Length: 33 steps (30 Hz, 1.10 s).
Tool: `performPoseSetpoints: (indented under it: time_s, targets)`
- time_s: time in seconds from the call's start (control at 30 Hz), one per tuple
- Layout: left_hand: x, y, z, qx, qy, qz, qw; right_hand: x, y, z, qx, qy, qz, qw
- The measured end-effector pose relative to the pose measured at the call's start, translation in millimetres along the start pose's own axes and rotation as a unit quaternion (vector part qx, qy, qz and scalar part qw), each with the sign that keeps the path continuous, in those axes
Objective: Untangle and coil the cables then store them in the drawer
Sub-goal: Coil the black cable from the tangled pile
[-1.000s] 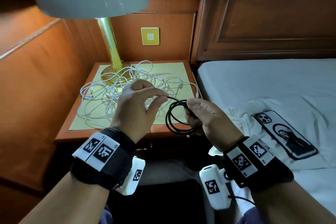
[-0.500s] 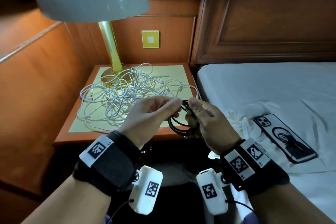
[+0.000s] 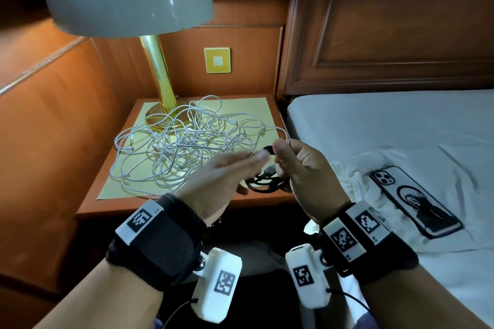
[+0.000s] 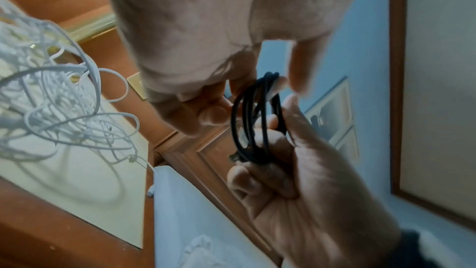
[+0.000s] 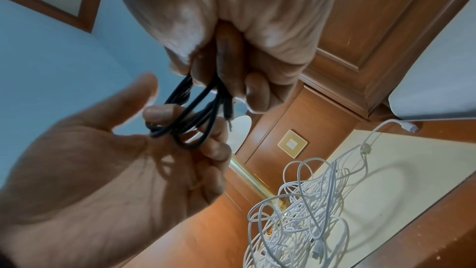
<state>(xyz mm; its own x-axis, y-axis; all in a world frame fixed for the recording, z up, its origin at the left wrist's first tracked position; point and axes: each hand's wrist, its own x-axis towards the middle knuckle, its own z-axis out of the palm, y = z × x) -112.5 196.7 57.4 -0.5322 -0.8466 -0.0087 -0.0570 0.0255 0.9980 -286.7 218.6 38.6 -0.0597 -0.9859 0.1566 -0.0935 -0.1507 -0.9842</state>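
Right hand (image 3: 307, 176) clamped round the thin black coiled cable (image 4: 255, 121); left hand (image 3: 222, 181) open, fingers straight beside it. Tuck the loose plug end before releasing your grip.

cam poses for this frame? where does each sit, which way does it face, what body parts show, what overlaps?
Head: on the head, facing down and forward at nightstand and bed; both forearms show.
Left wrist: along left hand toward right hand.
Right wrist: along right hand toward left hand.
Shared by all: black cable coil, white cables.
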Motion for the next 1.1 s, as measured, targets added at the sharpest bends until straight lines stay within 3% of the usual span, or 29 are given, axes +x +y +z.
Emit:
performPoseSetpoints:
  time_s: [0.1,0.2,0.27,0.33,0.47,0.67,0.73,0.87,0.97,1.1]
  targets:
    - [3.2,-8.3,5.9,0.076,0.059,0.023,0.995,0.5,0.3,-0.2,-0.022,0.018,-0.021,0.999]
    - [8.5,-15.5,8.6,0.076,0.158,0.035,0.984,0.0,1.5,0.9,-0.066,0.040,-0.046,0.996]
    - [10.4,-15.7,8.3,0.069,0.219,0.046,0.972,1.0,4.5,0.0,-0.091,0.062,-0.061,0.992]
    - [9.7,-15.2,8.7,0.129,0.266,0.077,0.952,2.4,7.4,-1.1,-0.119,0.073,-0.078,0.987]
    - [6.9,-14.1,15.2,0.246,0.308,0.135,0.909,1.9,10.4,-0.6,-0.160,0.065,-0.106,0.979]
    - [8.4,-19.0,14.5,0.332,0.320,0.135,0.877,-4.4,14.5,3.0,-0.220,0.024,-0.135,0.966]
    - [9.3,-18.6,12.9,0.304,0.308,0.118,0.894,-5.7,12.2,6.0,-0.205,0.022,-0.136,0.969]
    - [7.6,-11.3,10.9,0.148,0.283,0.079,0.944,-0.8,4.2,4.7,-0.112,0.052,-0.116,0.986]
    - [5.1,-11.5,9.1,0.124,0.269,0.065,0.953,0.2,1.9,2.9,-0.059,0.068,-0.085,0.992]
    - [5.6,-10.9,7.5,0.096,0.251,0.058,0.962,0.0,2.3,1.2,0.010,0.041,-0.034,0.999]
